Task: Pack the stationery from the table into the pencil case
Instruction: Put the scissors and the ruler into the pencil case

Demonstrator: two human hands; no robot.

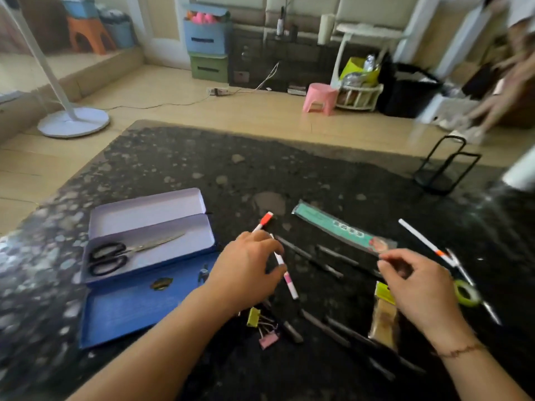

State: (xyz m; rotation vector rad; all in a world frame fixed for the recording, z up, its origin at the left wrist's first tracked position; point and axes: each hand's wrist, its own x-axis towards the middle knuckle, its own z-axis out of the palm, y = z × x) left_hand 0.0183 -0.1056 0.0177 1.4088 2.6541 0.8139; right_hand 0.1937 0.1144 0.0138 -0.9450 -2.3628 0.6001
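An open blue tin pencil case [150, 224] lies at the left of the dark stone table [173, 163], with black-handled scissors [115, 254] in its tray. My left hand [246, 264] grips two white pens, one with a red cap [265, 219] and one with a pink band [288, 280]. My right hand [419, 287] hovers with curled fingers over several black pens [307, 254], and I cannot tell if it holds one. A green ruler packet [341, 231], a white pen [419, 238], green tape [466, 293], binder clips [262, 325] and a small packet [383, 316] lie around.
A black wire stand [445, 166] sits at the table's far right, beside a white cylinder [521, 169]. On the floor behind are a fan base [73, 123], a pink stool [320, 98] and storage boxes [207, 39]. A blurred person [506, 82] moves at the far right.
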